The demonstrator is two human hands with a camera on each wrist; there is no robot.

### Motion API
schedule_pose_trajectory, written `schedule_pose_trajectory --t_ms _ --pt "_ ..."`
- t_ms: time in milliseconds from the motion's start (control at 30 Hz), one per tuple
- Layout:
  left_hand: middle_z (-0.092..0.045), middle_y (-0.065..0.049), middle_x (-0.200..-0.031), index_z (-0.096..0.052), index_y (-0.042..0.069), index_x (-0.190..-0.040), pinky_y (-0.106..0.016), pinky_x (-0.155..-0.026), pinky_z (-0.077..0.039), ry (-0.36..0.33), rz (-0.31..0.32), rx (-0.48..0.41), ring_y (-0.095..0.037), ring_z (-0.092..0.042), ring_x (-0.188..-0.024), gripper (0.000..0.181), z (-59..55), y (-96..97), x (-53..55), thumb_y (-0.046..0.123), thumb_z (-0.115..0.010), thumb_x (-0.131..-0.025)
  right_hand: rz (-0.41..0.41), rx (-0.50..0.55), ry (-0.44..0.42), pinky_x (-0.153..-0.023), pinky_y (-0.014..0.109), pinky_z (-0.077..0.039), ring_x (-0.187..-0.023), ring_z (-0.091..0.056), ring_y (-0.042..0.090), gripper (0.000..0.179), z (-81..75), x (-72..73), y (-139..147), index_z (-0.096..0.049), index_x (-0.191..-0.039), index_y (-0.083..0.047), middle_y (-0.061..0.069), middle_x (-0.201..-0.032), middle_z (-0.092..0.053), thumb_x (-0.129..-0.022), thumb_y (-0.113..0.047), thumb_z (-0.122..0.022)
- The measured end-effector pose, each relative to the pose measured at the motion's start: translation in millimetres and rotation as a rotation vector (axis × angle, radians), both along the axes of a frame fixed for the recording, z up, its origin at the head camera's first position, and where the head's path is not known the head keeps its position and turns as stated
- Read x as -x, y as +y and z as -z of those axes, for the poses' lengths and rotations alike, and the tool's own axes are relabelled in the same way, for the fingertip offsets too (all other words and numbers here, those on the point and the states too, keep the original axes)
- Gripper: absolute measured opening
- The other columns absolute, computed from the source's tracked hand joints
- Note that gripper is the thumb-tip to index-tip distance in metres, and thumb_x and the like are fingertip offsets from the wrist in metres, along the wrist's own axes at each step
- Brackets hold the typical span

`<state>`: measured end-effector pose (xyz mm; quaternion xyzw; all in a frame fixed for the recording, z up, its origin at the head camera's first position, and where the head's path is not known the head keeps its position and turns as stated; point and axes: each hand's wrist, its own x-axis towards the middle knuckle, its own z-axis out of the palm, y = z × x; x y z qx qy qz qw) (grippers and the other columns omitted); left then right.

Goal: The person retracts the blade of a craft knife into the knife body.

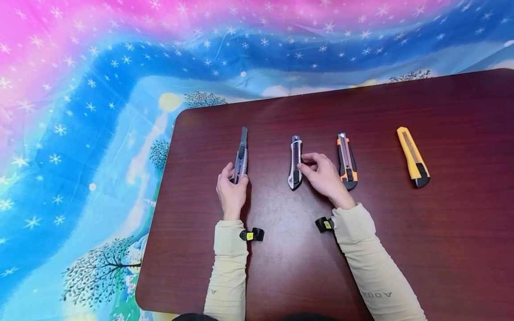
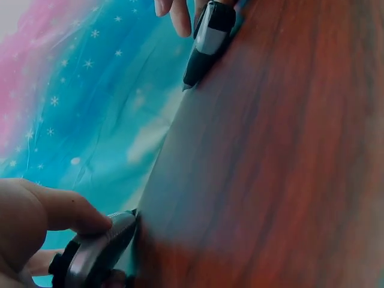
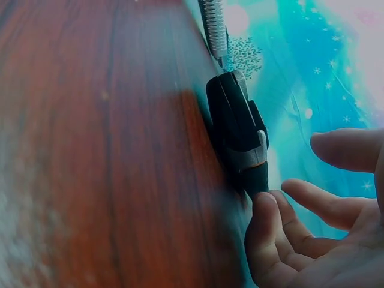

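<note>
My left hand (image 1: 233, 189) grips the lower part of a grey utility knife (image 1: 242, 154) with a ribbed side and a dark slider, near the table's left side. A finger and the thumb lie along its handle (image 2: 99, 255) in the left wrist view. A silver-and-black utility knife (image 1: 295, 162) lies to its right. Beside that knife's right edge is my right hand (image 1: 323, 176), its thumb and fingers apart. The right wrist view shows a fingertip (image 3: 265, 207) at the end of the black knife (image 3: 237, 120); whether it touches is hard to tell.
An orange-and-black utility knife (image 1: 346, 158) lies just right of my right hand, partly behind it. Farther right is a yellow utility knife (image 1: 411, 156) with a black end. The dark red wooden table (image 1: 281, 254) has a patterned blue and pink cloth (image 1: 120, 80) beyond its edges.
</note>
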<state>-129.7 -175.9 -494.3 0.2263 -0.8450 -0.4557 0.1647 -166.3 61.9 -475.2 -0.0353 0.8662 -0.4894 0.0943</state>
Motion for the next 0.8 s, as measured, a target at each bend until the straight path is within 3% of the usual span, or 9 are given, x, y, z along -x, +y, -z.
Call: schedule_pose_trajectory --t_ms 200,267,400,533,667,800 --pt "-0.061 -0.018 -0.123 -0.060 0.004 -0.128 -0.036 -0.102 -0.047 0.100 0.025 -0.334 -0.027 -0.057 -0.115 0.047 3.0 3.9 4.4 0.003 -0.069 -0.082 0.056 0.046 0.066 -0.077 0.027 -0.044 -0.095 -0.060 0.025 0.035 -1.7 -0.3 -0.7 -0.061 -0.125 -0.004 0.015 -0.118 -0.060 -0.095 -0.022 -0.058" --pt "-0.059 -0.018 -0.124 -0.061 0.003 -0.127 -0.034 -0.101 -0.048 0.174 0.025 -0.374 -0.028 -0.056 -0.115 0.046 3.1 8.4 4.9 0.000 -0.068 -0.082 0.080 0.074 0.096 -0.076 0.024 -0.043 -0.092 -0.060 0.023 0.033 -3.3 -0.6 -1.2 -0.063 -0.123 -0.004 0.015 -0.114 -0.061 -0.095 -0.020 -0.058" --pt "-0.058 -0.019 -0.121 -0.061 0.003 -0.125 -0.025 -0.094 -0.048 0.339 0.070 -0.337 -0.027 -0.057 -0.110 0.047 1.5 24.7 3.3 -0.004 -0.069 -0.079 0.111 0.174 0.125 -0.068 0.018 -0.047 -0.082 -0.061 0.021 0.029 -6.5 -0.7 -2.3 -0.065 -0.119 -0.002 0.019 -0.103 -0.066 -0.095 -0.018 -0.058" --pt "-0.058 -0.020 -0.115 -0.062 0.003 -0.123 -0.022 -0.090 -0.047 0.434 0.181 -0.295 -0.026 -0.056 -0.104 0.049 -1.3 49.1 -3.7 -0.005 -0.072 -0.076 0.088 0.327 0.051 -0.068 0.024 -0.058 -0.085 -0.063 0.022 0.035 -8.2 -0.3 -4.7 -0.062 -0.123 0.000 0.022 -0.107 -0.068 -0.100 -0.024 -0.052" --pt "-0.057 -0.024 -0.110 -0.061 -0.003 -0.120 -0.028 -0.088 -0.048 0.444 0.332 -0.235 -0.031 -0.055 -0.098 0.047 -12.1 75.4 -17.8 -0.007 -0.072 -0.075 0.048 0.478 -0.051 -0.080 0.027 -0.059 -0.096 -0.063 0.017 0.048 -10.3 -1.6 -8.7 -0.053 -0.132 0.002 0.024 -0.125 -0.061 -0.104 -0.034 -0.040" --pt "-0.057 -0.026 -0.109 -0.059 -0.007 -0.120 -0.032 -0.089 -0.049 0.417 0.466 -0.203 -0.035 -0.056 -0.098 0.047 -27.9 94.4 -32.6 -0.008 -0.072 -0.075 0.083 0.657 -0.094 -0.084 0.024 -0.058 -0.100 -0.062 0.010 0.055 -14.7 -3.7 -10.1 -0.048 -0.136 0.003 0.026 -0.130 -0.056 -0.104 -0.040 -0.035"
